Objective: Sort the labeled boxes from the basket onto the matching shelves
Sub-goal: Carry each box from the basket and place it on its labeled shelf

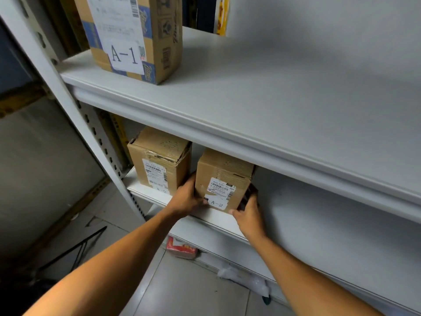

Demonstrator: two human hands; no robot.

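Hands (189,197) round rectangular cardboard box (224,179)

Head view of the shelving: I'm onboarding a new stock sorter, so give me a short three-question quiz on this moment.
1. True or false: the box held between the left hand and the right hand carries an A-1 label.
2. Multiple choice: where does the tall A-1 box stand? A) on the floor B) on the upper shelf C) beside the red packet
3. Fill in: the neighbouring box on the lower shelf sits to the held box's ____ in the picture.

Key: 1 false, it reads A-2; 2 B; 3 left.
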